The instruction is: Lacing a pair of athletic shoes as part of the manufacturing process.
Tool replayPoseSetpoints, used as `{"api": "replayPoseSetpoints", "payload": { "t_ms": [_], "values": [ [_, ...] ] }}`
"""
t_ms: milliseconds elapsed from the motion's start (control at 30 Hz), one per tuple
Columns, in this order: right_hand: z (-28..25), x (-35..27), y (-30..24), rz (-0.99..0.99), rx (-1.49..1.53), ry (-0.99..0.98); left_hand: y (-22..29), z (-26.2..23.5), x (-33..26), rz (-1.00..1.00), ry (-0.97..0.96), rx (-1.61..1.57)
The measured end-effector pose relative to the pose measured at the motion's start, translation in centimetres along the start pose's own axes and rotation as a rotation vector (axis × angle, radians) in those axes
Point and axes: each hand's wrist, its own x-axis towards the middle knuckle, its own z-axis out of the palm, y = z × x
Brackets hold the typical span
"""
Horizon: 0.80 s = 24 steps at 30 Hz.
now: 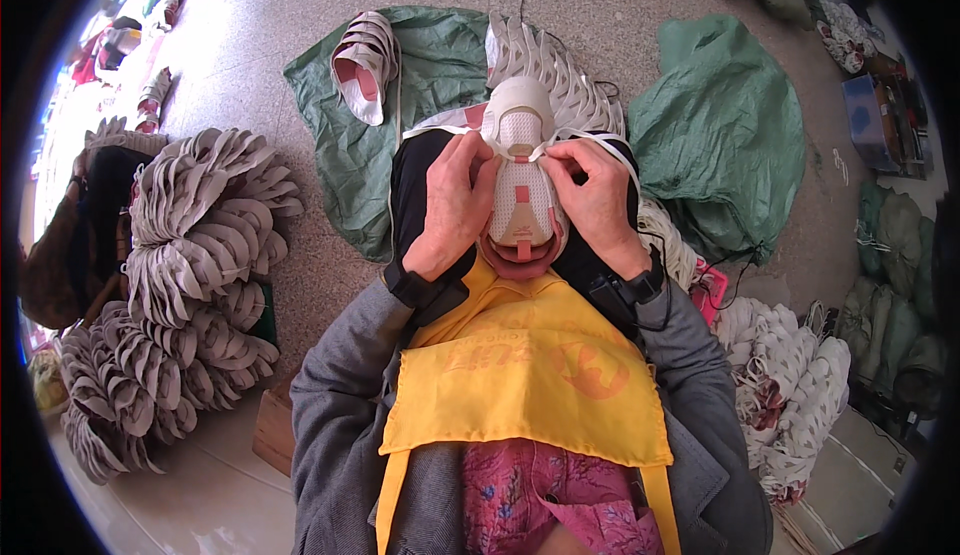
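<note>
Both hands grip white shoe upper (521,180) on lap: left hand (455,205) clenched on its left side, right hand (598,200) pinching white lace (585,138) at its right; green sack (720,135) right of shoe.

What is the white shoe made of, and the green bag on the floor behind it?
The white shoe looks like soft fabric: its toe panel shows a dotted mesh, with pink trim and a thin white lace. Both hands, left hand and right hand, pinch it. The green bag is probably thin plastic or woven sacking; it crumples in dull, slightly shiny folds.
</note>
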Motion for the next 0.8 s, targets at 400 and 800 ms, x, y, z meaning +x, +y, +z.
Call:
{"api": "replayPoseSetpoints", "payload": {
  "t_ms": [400, 800],
  "values": [
    [0.2, -0.4, -2.1, -0.071, -0.434, -0.232, 1.2, 1.8, 0.2, 0.027, -0.044, 0.228],
    [-1.3, 0.2, -0.6, -0.108, -0.178, -0.189, 0.6, 2.5, 0.2, 0.067, -0.038, 0.196]
  ]
}}
